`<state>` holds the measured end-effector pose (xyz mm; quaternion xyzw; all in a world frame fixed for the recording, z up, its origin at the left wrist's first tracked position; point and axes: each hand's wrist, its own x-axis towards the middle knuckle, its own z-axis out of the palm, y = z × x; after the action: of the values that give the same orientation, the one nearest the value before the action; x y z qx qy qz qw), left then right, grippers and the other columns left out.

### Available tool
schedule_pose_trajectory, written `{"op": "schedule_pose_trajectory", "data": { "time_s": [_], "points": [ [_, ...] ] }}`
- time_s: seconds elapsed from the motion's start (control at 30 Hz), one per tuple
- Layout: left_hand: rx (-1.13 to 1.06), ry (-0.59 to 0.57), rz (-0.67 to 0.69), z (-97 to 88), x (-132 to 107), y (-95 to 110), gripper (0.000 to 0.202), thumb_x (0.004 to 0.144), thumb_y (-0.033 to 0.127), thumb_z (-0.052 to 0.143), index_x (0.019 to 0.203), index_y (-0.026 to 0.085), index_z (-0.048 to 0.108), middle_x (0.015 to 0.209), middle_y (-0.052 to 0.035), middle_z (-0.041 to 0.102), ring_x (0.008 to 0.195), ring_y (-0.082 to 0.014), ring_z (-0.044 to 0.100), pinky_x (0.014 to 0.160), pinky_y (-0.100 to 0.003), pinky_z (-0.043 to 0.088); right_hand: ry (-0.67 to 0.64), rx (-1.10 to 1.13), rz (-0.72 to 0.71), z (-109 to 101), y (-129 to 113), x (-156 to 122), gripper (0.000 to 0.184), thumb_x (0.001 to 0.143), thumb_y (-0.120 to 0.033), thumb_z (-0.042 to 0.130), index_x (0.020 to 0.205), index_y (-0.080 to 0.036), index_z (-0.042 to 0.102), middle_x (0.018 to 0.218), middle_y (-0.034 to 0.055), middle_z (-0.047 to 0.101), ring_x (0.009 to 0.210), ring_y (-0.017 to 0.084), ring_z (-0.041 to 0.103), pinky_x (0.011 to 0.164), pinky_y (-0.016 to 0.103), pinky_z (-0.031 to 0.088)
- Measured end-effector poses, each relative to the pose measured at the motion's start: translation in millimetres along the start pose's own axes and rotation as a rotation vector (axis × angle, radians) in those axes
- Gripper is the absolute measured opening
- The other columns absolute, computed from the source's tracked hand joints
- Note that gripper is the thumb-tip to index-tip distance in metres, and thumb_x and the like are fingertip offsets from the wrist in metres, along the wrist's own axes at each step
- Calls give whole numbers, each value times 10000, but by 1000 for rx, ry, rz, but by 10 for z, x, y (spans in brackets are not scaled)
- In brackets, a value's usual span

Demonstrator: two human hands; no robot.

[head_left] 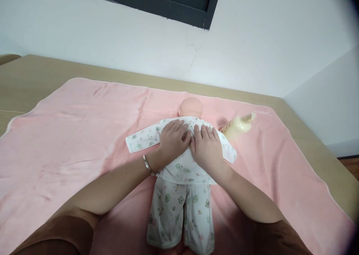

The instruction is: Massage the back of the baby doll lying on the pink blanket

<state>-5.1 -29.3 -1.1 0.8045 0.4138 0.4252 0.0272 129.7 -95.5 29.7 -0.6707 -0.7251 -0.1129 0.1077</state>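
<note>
A baby doll (191,107) lies on a pink blanket (70,142), its bald head toward the wall. It wears a white printed long-sleeved top (182,169) and matching trousers (166,213). Flat on the upper left part of the top rests my left hand (174,137), fingers stretched out, with a silver bangle at the wrist. My right hand (206,144) lies beside it on the upper right part, fingers extended. The two thumbs come close together over the middle of the torso. Both palms hide the part of the top beneath them.
A pale cream bottle-like object (241,124) lies right of the doll, near its sleeve. Under the blanket is a wooden table (246,92), its far edge along a white wall (126,45). A dark window frame (179,8) is set in the wall above.
</note>
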Motion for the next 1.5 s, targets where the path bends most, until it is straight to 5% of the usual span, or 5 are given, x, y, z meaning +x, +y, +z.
{"op": "schedule_pose_trajectory", "data": {
  "time_s": [0.23, 0.47, 0.77, 1.2, 1.5],
  "points": [
    [3, -166, -129, 71, 68, -88, 506, 893, 296, 519, 1346, 69, 535, 1399, -201, 562, 1337, -363, 477, 1155, -569, 363, -102, 184, 23, 100, 286, 248, 606, 1019, -439, 382, 1510, -84, 393, 1535, 229, 430, 1457, 366, 355, 1181, 605, 239],
    [-82, -89, 49, 48, 70, -92, 330, 930, 219, 468, 1225, 163, 605, 1255, -127, 648, 1223, -270, 564, 1086, -479, 456, -127, 205, -19, 80, 274, 246, 571, 1026, -378, 346, 1529, -107, 358, 1564, 207, 396, 1472, 346, 334, 1184, 603, 223],
    [-10, -177, -89, 58, 93, -97, 428, 896, 280, 501, 1285, 114, 566, 1302, -165, 601, 1226, -324, 526, 1085, -523, 426, -95, 225, 41, 111, 311, 278, 558, 1019, -433, 382, 1491, -137, 426, 1519, 180, 473, 1436, 322, 397, 1188, 593, 214],
    [-7, -105, 42, -17, 72, -36, 264, 936, 216, 455, 1118, 168, 640, 1140, -131, 668, 1105, -277, 598, 998, -464, 495, 30, 86, -13, 27, 137, 131, 496, 1051, -345, 311, 1395, -69, 537, 1365, 230, 606, 1317, 330, 533, 1199, 563, 188],
    [-81, -148, -68, 68, 101, -118, 408, 914, 260, 476, 1284, 114, 570, 1312, -156, 602, 1243, -301, 521, 1096, -499, 423, -96, 326, 33, 197, 327, 252, 600, 1021, -441, 353, 1540, -138, 351, 1612, 161, 328, 1516, 349, 224, 1206, 619, 163]
  ]
}}
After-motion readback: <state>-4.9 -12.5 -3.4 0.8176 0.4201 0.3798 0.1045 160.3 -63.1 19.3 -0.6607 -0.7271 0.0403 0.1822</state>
